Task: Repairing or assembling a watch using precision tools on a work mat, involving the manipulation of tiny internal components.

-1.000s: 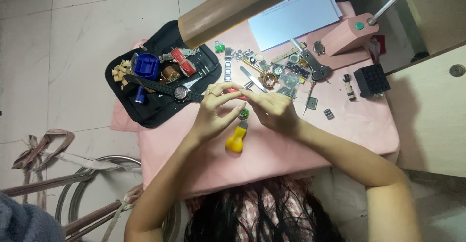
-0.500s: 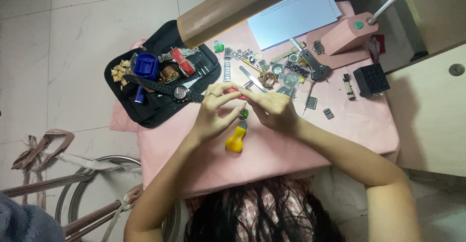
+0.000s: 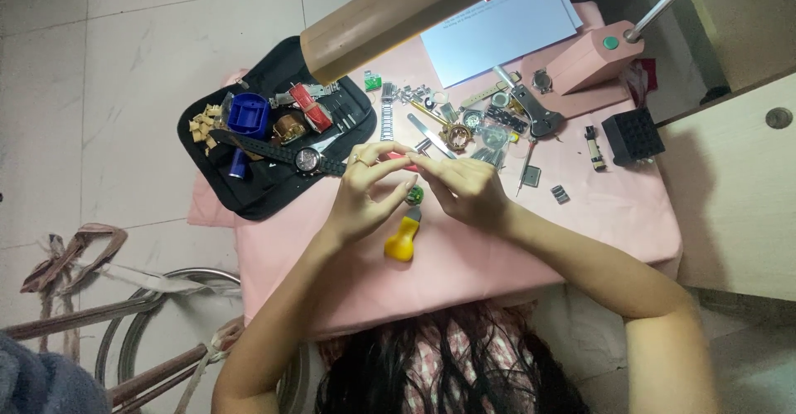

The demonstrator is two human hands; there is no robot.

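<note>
The hands' [image 3: 414, 190] small held piece stays indiscernible.

A single view, from high above, faces straight down on the pink tabletop [image 3: 580, 207], far enough off to take in all of it and the tiled floor [image 3: 124, 90] beyond. The person's dark hair [image 3: 448, 364] sits at 6 o'clock, both arms reaching toward 12. A lamp head [image 3: 414, 12] crosses near the lens at 12 o'clock.

Black tool tray [image 3: 249, 194], white paper sheet [image 3: 506, 32], black ridged block [image 3: 633, 136] — perhaps a holder, pink tablecloth [image 3: 597, 215].
</note>
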